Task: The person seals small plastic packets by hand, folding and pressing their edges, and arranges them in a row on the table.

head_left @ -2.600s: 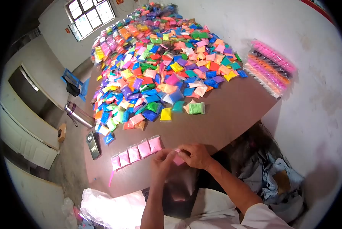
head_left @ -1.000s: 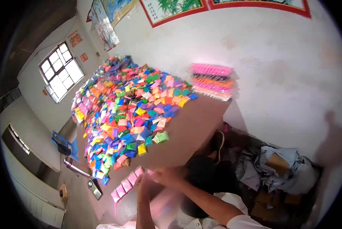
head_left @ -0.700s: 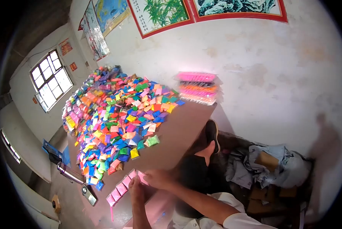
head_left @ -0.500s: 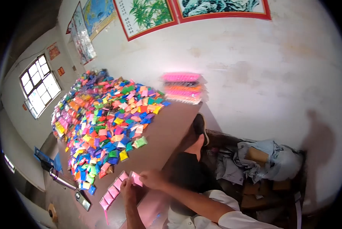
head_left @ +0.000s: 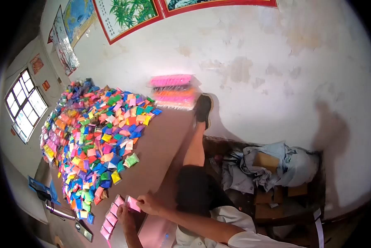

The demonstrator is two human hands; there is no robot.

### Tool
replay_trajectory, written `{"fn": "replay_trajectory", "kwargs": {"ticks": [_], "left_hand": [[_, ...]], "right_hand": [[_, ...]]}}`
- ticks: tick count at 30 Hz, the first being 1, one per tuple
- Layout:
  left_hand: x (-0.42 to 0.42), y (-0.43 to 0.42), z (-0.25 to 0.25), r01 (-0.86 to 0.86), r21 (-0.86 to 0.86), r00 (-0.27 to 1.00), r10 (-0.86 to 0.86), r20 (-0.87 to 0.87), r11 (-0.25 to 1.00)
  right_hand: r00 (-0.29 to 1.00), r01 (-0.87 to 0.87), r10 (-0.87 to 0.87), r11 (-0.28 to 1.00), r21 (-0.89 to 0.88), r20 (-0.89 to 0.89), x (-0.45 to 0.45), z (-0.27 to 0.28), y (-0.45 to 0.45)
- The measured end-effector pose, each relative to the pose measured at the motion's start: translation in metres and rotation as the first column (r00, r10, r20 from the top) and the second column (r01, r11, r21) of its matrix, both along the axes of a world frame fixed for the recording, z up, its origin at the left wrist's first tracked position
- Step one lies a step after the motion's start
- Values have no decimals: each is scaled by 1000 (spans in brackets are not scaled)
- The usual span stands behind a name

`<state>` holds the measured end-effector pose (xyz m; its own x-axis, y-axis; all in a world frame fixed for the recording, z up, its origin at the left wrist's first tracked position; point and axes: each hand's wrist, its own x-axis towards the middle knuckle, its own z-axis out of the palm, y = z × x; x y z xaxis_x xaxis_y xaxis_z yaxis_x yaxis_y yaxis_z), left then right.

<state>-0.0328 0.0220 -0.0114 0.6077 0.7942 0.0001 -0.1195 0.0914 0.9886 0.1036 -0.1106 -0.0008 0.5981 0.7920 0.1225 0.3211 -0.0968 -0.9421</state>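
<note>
My left hand (head_left: 125,213) is closed at the near edge of the table (head_left: 162,140), its fingertips pinching the end of a pink packet (head_left: 133,203). The other end of that small, shiny packet sits in the closed fingers of my right hand (head_left: 150,204). A strip of joined pink packets (head_left: 110,218) lies slanting across the tabletop, just left of my left hand. Whether the held packet is still joined to the strip is hidden by my fingers.
A large heap of colourful small packets (head_left: 98,144) covers the table's left side. Stacked packet strips (head_left: 173,91) stand against the wall. A dark phone-like device (head_left: 83,230) lies near the left edge. Grey plastic bags (head_left: 284,163) and cardboard (head_left: 270,211) fill the floor corner at right.
The view has swung right, so the scene sits further left. A leg with a dark shoe has stretched out towards the wall. Both hands keep their hold on the pink packet.
</note>
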Motion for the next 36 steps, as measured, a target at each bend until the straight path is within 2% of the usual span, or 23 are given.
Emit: {"fn": "replay_trajectory", "kwargs": {"ticks": [3, 5, 6, 8, 9, 11, 14, 18, 20, 21, 23, 26, 27, 28, 29, 30, 31, 33, 35, 36], "left_hand": [[12, -12, 5, -18, 17, 1000, 18, 16, 1000], [19, -18, 18, -76, -69, 995, 80, 56, 995], [21, -22, 15, -75, -78, 995, 79, 54, 994], [20, -23, 14, 32, 94, 999, -28, -43, 995], [16, -17, 8, 30, 97, 999, -26, -43, 995], [6, -2, -9, 103, 199, 983, -69, -172, 975], [6, -9, 0, 77, 168, 987, -52, -150, 983], [4, -12, 8, 41, 230, 981, 4, -192, 972], [1, -4, -7, 87, 219, 985, -52, -162, 972], [3, -15, 4, 84, 220, 986, -48, -162, 972], [12, -45, 36, 208, 175, 972, -183, -147, 962], [9, -46, 42, 255, 138, 960, -234, -154, 957], [7, -49, 45, 278, 99, 956, -265, -127, 955], [5, -46, 41, 273, 100, 958, -260, -125, 957], [4, -40, 33, 252, 138, 961, -231, -151, 958], [1, -36, 29, 229, 177, 964, -198, -176, 957], [2, -45, 42, 213, 178, 968, -183, -172, 961], [4, -60, 65, 226, 264, 948, -149, -282, 938], [2, -35, 28, 197, 252, 953, -125, -276, 947], [1, -28, 15, 206, 209, 957, -153, -246, 956]], "right_hand": [[998, -12, 18, 996, 83, -67, 3, -5, -3], [990, 29, 2, 976, 215, -143, 1, -8, -2], [989, 31, -1, 978, 206, -145, 1, -16, -2], [965, 60, 8, 967, 247, -262, 0, -28, 7], [965, 59, 10, 966, 250, -263, 0, -27, 8], [965, 16, 47, 971, 238, -258, 4, -27, 8], [950, -69, 160, 945, 319, -269, 3, -51, 22], [948, -83, 174, 943, 322, -266, 3, -39, 16], [973, -32, 98, 954, 299, -211, 6, -25, 4], [973, -35, 101, 953, 300, -210, 7, -19, -4], [941, -33, 95, 981, 192, -324, 8, -5, -18], [920, -95, 126, 990, 102, -370, 8, 13, -33], [921, -98, 129, 990, 103, -366, 6, 12, -34], [953, -77, 113, 988, 134, -282, 4, 9, -33], [976, -62, 94, 984, 166, -196, 3, 6, -32], [976, -72, 104, 983, 166, -192, 5, 0, -29], [983, -67, 98, 978, 197, -152, 9, -5, -25], [986, -93, 121, 970, 225, -115, 5, -9, -23], [997, -51, 62, 982, 184, -56, 8, 4, -27], [993, -92, 103, 978, 185, -49, 5, 6, -26]]}}
